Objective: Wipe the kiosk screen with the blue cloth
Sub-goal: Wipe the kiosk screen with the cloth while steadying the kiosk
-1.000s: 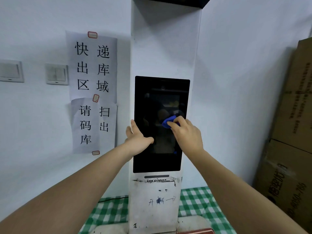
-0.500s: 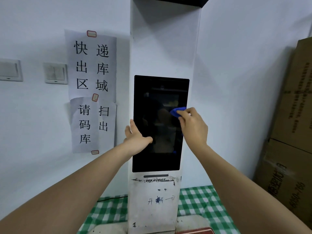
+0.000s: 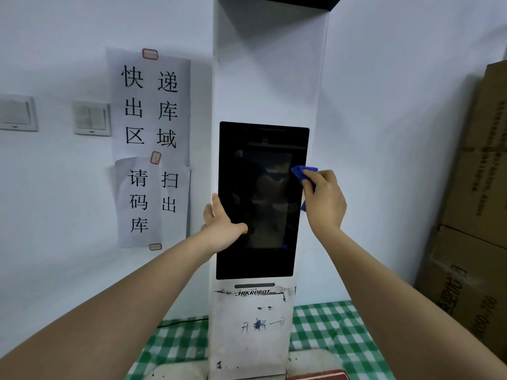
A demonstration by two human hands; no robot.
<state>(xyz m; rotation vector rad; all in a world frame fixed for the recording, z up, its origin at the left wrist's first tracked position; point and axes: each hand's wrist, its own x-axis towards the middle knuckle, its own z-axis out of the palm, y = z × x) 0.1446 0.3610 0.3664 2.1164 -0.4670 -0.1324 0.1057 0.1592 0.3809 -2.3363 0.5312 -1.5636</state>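
Note:
A tall white kiosk (image 3: pixel 266 78) stands against the wall, with a dark screen (image 3: pixel 260 204) set in its front. My right hand (image 3: pixel 325 201) grips a bunched blue cloth (image 3: pixel 301 171) and holds it against the screen's right edge, about a third of the way down. My left hand (image 3: pixel 222 223) holds the kiosk's left edge at mid-screen height, its thumb lying on the glass and its fingers wrapped round the side.
Two paper notices (image 3: pixel 151 144) with black characters are taped to the wall left of the kiosk, beside two light switches (image 3: pixel 92 117). Stacked cardboard boxes (image 3: pixel 472 215) fill the right side. A green checked cloth (image 3: pixel 329 333) covers the surface under the kiosk.
My right hand has carried the blue cloth from the middle of the screen up and to the right, reaching the screen's right edge. My left hand has stayed on the left edge.

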